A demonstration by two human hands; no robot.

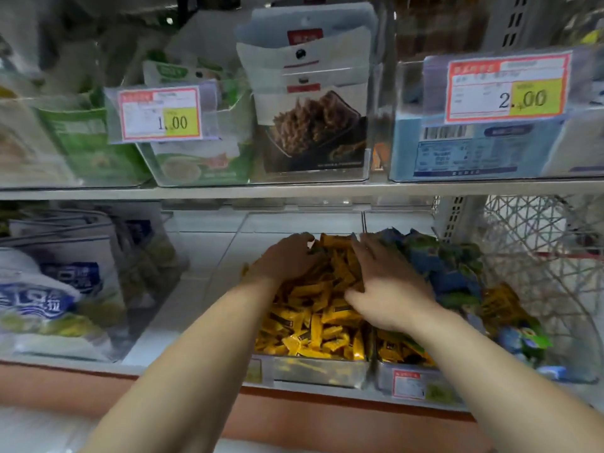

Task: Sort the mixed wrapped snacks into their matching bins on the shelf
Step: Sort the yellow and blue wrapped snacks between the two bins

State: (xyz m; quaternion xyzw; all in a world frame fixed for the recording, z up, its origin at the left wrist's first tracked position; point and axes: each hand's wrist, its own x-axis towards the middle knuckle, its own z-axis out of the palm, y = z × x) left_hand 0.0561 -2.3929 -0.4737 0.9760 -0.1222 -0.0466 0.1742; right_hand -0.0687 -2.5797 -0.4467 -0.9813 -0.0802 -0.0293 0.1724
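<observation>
Nearest the person, at the front lip of the lower shelf [170, 328], two clear bins stand side by side. The middle bin [320, 372] is heaped with yellow wrapped snacks [310, 331], small oblong packets lying jumbled in every direction. The right bin [389, 376] holds mostly blue and green wrapped snacks [447, 273], with a clump of stray yellow packets [496, 302] on top of them and more yellow at its front corner.

Further in, both hands are down on the yellow heap. The right hand [392, 289] lies flat with its fingers spread and released, pressing on the packets just beside the wall between the two bins. The left hand [287, 259] reaches deeper, towards the back of the middle bin, its fingers curled down over the pile. I cannot tell whether it grips a packet.

What matters, I'd judge, is that the strays lie to the right of the right hand, across that wall and beyond it. That hand is clearly the nearer one, and the left would have to cross over it.
</observation>
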